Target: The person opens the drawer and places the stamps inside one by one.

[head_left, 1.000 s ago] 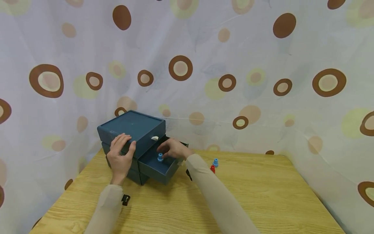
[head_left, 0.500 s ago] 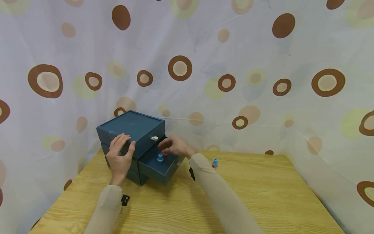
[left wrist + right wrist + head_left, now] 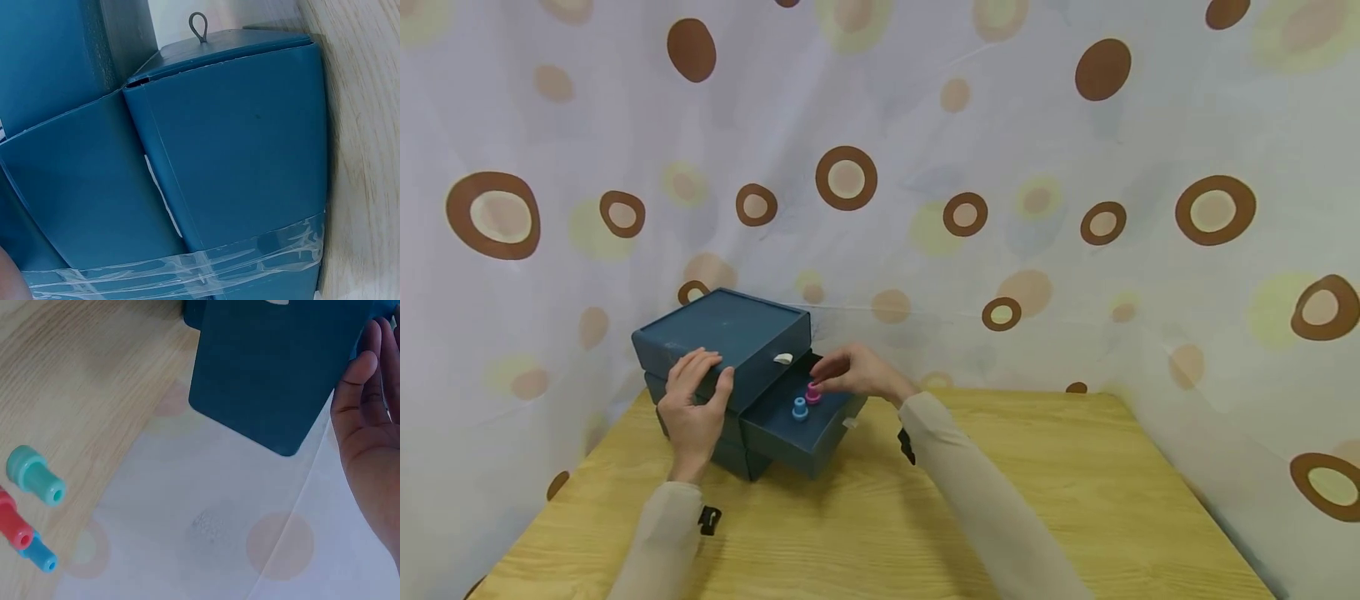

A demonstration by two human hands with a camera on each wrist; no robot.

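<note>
Right grip (image 3: 861, 373): part-curled; hold cannot be told
Pink peg (image 3: 812, 395): stood upright, at its eight o'clock
Left grip (image 3: 692, 414): spread on cabinet (image 3: 737, 323), farther

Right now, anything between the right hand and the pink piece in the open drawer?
Nothing visible. In the head view, the right hand is at the top of the pink piece; contact is unclear. The blue piece stands beside it, not between them.
</note>
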